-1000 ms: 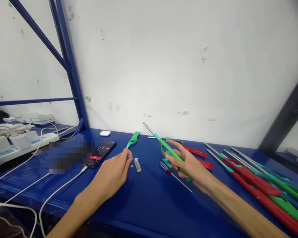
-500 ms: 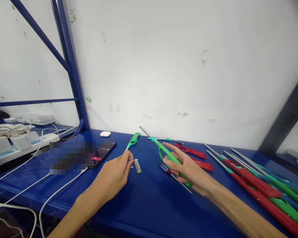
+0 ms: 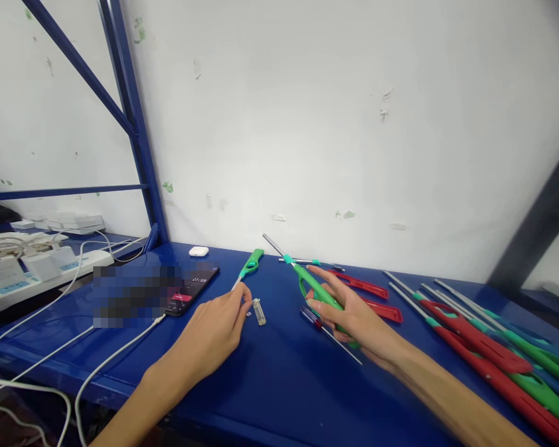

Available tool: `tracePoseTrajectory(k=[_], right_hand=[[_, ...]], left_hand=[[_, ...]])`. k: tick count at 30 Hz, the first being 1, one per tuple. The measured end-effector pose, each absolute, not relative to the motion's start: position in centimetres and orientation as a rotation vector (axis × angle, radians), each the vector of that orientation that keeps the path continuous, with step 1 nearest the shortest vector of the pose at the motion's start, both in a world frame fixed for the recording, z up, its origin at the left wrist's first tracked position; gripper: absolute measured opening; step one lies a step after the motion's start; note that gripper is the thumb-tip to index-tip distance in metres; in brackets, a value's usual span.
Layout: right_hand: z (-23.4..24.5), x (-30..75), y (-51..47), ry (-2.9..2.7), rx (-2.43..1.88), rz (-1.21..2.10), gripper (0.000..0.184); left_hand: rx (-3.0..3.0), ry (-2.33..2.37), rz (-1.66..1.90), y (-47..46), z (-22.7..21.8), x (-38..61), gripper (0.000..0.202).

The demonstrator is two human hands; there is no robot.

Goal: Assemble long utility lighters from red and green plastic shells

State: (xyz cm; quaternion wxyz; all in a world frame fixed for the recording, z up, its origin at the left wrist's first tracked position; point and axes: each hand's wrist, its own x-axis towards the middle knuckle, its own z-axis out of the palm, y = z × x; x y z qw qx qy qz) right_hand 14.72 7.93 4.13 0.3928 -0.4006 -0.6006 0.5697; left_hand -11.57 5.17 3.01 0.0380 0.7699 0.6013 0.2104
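Note:
In my right hand (image 3: pixel 351 307) is a green gas lighter (image 3: pixel 315 287) with a long metal tube pointing up and to the left. My fingers wrap round its handle, with the index finger stretched along it. My left hand (image 3: pixel 217 326) rests low over the table, thumb and fingers pinched together; what lies between them is hidden. Just beyond those fingers lies another green lighter (image 3: pixel 251 263), its metal tube running to the hand. Beside the fingertips are a small clear fuel tank (image 3: pixel 259 312) and a tiny pale piece (image 3: pixel 248 314). A screwdriver (image 3: pixel 313 318) lies below my right hand.
Red casing halves (image 3: pixel 382 310) lie behind my right hand, near a loose metal tube (image 3: pixel 302 261). Several red, green and blue lighters (image 3: pixel 475 335) lie at the right. A phone (image 3: pixel 193 290), white earbud case (image 3: pixel 199 251), cables and power strip (image 3: pixel 81 264) are at the left.
The view has shifted very slightly. Both hands and the lighters keep nearly the same places.

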Motion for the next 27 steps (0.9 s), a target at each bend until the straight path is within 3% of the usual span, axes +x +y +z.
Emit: tracePoseTrajectory(k=[10,27], right_hand=[[3.81,14.78,7.77,-1.631,-0.926,1.517,0.07],[3.94,14.79,7.81,-1.686,-0.915,1.481,0.075]], left_hand=[[2.37,1.848,0.601,5.19,3.06,-11.58,0.019],[2.493,1.788,0.447,4.67,3.27,-11.36,0.022]])
